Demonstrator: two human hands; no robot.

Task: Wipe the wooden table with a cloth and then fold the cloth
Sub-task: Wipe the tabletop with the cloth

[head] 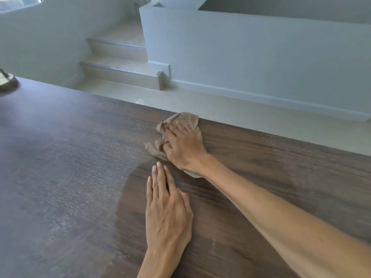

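A dark brown wooden table (271,167) fills the lower part of the view. A crumpled tan cloth (186,121) lies near the table's far edge. My right hand (182,147) presses down on the cloth, its fingers spread and partly curled into the fabric. My left hand (166,207) rests flat on the tabletop just in front of the cloth, fingers straight and together, holding nothing. The wood to the left looks dusty and grey; a darker patch around my hands looks wiped.
A round dark object (8,83) sits on the table's far left corner, cut off by the frame. Beyond the far table edge lie a pale tiled floor (220,111), stair steps (120,69) and a low white wall (251,57).
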